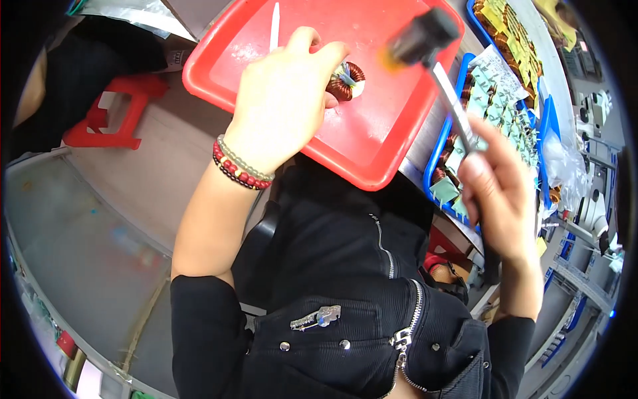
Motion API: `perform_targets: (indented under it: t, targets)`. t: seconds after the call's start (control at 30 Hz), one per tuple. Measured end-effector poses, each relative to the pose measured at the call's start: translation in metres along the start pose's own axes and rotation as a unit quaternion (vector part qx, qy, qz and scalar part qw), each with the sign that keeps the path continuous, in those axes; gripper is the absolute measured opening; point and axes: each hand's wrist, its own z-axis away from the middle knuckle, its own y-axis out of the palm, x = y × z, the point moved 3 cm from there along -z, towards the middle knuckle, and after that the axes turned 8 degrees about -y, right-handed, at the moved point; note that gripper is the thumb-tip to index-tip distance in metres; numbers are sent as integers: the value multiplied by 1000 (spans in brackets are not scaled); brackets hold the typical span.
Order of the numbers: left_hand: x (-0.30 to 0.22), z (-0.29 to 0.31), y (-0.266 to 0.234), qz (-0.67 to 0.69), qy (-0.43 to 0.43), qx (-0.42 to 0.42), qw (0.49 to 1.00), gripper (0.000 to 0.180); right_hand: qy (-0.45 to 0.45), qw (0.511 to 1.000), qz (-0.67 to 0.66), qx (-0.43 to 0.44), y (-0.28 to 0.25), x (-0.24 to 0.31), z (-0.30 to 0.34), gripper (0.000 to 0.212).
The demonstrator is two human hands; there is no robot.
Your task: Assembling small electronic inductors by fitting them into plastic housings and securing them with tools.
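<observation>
My left hand (282,100), with beaded bracelets on its wrist, is closed round a copper-wound ring coil (347,81). The coil is held over the floor of a red plastic tray (369,174), and its near end shows past my fingers. To the right, my right hand (495,183) grips the handle of a mallet (452,100). The mallet's dark head is raised above the tray's right side, apart from the coil and blurred by motion. A thin white stick (274,28) lies in the tray beyond my left hand.
Right of the red tray stands a blue tray (435,156) of coils with pale green pieces. Another blue tray (473,18) behind it holds coils with yellow pieces. Clear plastic bags (561,159) lie beside them. A red stool (123,110) and dark-clothed person (100,60) are at left.
</observation>
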Motion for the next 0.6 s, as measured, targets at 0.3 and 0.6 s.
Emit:
perform_targets:
  t: [0.3,0.6]
  targets:
    - [-1,-9,2,-22,9,7,1000,44,-110,992,56,-38,49,-21,4,45]
    - [7,-9,6,21,4,11,1000,42,-159,974,143,-78,60,-19,9,48]
